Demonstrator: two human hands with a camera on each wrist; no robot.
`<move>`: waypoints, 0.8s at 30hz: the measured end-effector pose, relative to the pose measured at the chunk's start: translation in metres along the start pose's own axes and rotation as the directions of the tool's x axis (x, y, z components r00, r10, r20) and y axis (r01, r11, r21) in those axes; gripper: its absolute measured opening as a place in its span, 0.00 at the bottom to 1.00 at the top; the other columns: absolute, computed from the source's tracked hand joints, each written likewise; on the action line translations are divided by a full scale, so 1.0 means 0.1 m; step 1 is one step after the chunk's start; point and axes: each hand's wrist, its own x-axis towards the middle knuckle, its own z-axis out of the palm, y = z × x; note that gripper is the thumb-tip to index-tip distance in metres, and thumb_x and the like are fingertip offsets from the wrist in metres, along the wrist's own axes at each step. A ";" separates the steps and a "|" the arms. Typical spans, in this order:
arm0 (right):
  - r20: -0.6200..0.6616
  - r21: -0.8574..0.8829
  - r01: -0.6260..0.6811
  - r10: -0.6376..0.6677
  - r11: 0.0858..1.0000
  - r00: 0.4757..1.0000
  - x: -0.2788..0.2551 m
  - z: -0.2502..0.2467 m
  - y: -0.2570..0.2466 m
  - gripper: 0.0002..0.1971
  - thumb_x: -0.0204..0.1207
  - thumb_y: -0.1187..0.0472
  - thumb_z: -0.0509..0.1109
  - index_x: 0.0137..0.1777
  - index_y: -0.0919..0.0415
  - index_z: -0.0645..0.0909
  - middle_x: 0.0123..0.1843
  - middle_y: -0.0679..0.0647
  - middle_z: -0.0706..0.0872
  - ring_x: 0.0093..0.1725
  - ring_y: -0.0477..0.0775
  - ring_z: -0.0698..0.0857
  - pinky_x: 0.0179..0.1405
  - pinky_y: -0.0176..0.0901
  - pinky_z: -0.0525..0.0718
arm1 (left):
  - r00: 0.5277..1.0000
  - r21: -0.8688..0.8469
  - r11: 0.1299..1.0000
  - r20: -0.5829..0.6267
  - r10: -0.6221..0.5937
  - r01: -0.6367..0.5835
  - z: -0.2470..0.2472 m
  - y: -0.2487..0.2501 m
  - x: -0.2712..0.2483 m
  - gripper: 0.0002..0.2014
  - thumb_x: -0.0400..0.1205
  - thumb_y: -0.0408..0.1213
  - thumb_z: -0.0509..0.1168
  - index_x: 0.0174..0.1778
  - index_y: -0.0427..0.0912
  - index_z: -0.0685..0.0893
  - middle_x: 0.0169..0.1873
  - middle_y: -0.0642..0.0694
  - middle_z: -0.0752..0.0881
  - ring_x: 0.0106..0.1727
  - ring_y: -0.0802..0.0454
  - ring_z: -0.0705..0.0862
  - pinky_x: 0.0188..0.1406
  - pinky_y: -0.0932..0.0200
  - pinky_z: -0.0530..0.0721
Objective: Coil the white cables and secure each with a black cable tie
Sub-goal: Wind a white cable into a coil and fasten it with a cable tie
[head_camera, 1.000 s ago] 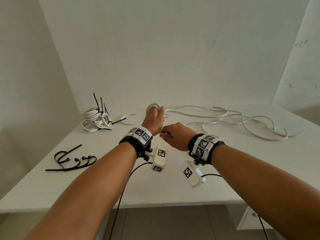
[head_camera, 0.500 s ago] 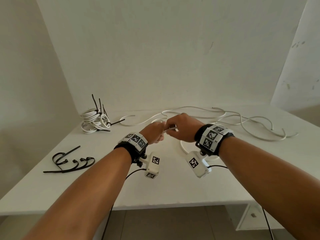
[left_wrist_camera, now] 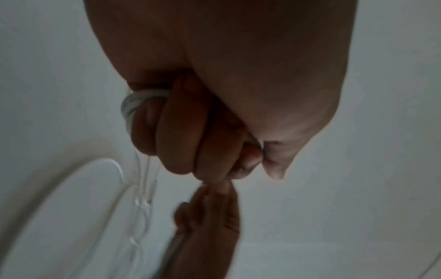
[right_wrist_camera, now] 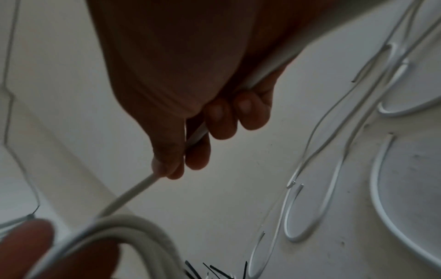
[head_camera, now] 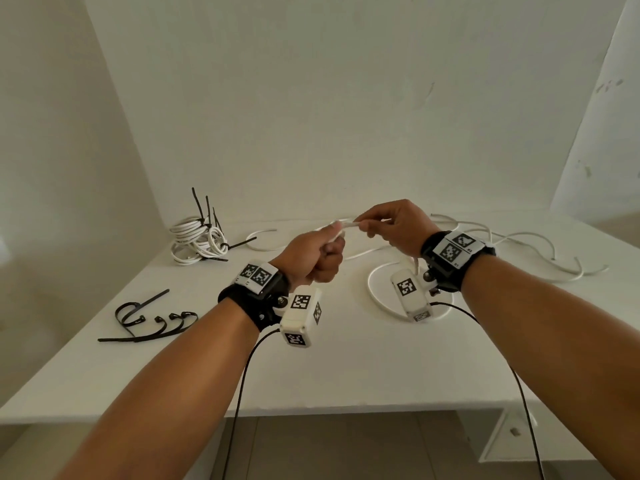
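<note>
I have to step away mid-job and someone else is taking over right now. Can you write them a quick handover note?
Left hand: grips the small coil wound so far.
Right hand: pinches the same white cable, feeding it toward the coil.
Done: tied bundles at the table's back left.
Left: finish this coil and tie it; loose cables lie back right; spare black ties front left.

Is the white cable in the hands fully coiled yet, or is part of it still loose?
Partly coiled. The left hand grips a few loops, while the right hand pinches the cable, whose remainder lies on the table.
</note>
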 end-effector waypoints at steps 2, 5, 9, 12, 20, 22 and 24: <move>-0.045 0.056 -0.037 0.040 0.998 0.998 -0.01 0.01 0.03 0.05 0.80 0.51 0.72 0.46 0.40 0.90 0.29 0.41 0.83 0.23 0.40 0.72 0.26 0.31 0.73 | 0.998 -0.072 0.996 0.026 0.059 -0.057 0.01 0.07 -0.04 0.24 0.85 0.58 0.48 0.27 0.48 0.66 0.16 0.56 0.60 0.16 0.59 0.55 0.19 0.60 0.51; -0.044 0.103 -0.044 0.049 0.994 0.998 -0.03 0.09 -0.01 0.08 0.81 0.48 0.70 0.48 0.43 0.90 0.28 0.43 0.78 0.24 0.45 0.72 0.26 0.36 0.73 | 0.993 -0.157 0.981 0.021 0.115 -0.111 0.05 0.16 -0.07 0.24 0.86 0.58 0.47 0.28 0.48 0.68 0.16 0.56 0.60 0.18 0.57 0.53 0.22 0.59 0.51; 0.011 0.026 -0.034 0.033 0.999 0.999 -0.10 0.32 -0.12 0.16 0.85 0.52 0.63 0.34 0.41 0.82 0.25 0.42 0.77 0.22 0.41 0.73 0.25 0.35 0.76 | 0.981 -0.374 0.908 -0.041 0.188 -0.189 0.17 0.24 -0.02 0.21 0.86 0.54 0.48 0.32 0.46 0.68 0.17 0.54 0.64 0.16 0.57 0.58 0.25 0.60 0.53; 0.095 -0.088 -0.036 0.045 0.995 0.994 -0.14 0.44 -0.21 0.16 0.85 0.59 0.58 0.35 0.53 0.78 0.26 0.43 0.76 0.18 0.38 0.72 0.21 0.28 0.73 | 0.960 -0.439 0.855 -0.170 0.224 -0.277 0.22 0.26 0.02 0.19 0.88 0.51 0.48 0.35 0.44 0.67 0.21 0.50 0.64 0.18 0.55 0.63 0.25 0.60 0.60; 0.319 -0.417 -0.008 0.155 0.909 0.935 -0.13 0.66 -0.30 0.15 0.86 0.58 0.59 0.45 0.62 0.85 0.43 0.54 0.89 0.41 0.49 0.84 0.45 0.44 0.82 | 0.787 0.170 0.939 -0.513 0.343 -0.299 0.20 0.12 0.12 0.16 0.91 0.45 0.46 0.39 0.43 0.66 0.22 0.52 0.67 0.22 0.55 0.65 0.24 0.66 0.69; 0.265 -0.454 -0.008 0.144 0.891 0.953 -0.12 0.67 -0.32 0.14 0.84 0.58 0.63 0.43 0.62 0.86 0.42 0.54 0.90 0.42 0.51 0.86 0.44 0.44 0.83 | 0.764 0.315 0.922 -0.532 0.367 -0.224 0.19 0.07 0.14 0.15 0.90 0.47 0.48 0.43 0.40 0.67 0.25 0.51 0.69 0.23 0.58 0.69 0.26 0.67 0.72; 0.155 -0.472 -0.003 0.086 0.881 0.984 -0.14 0.67 -0.33 0.15 0.83 0.54 0.65 0.41 0.62 0.87 0.36 0.54 0.88 0.38 0.51 0.84 0.40 0.43 0.83 | 0.728 0.435 0.890 -0.565 0.389 -0.138 0.19 0.04 0.17 0.19 0.89 0.50 0.50 0.40 0.38 0.69 0.32 0.46 0.74 0.26 0.59 0.74 0.33 0.64 0.76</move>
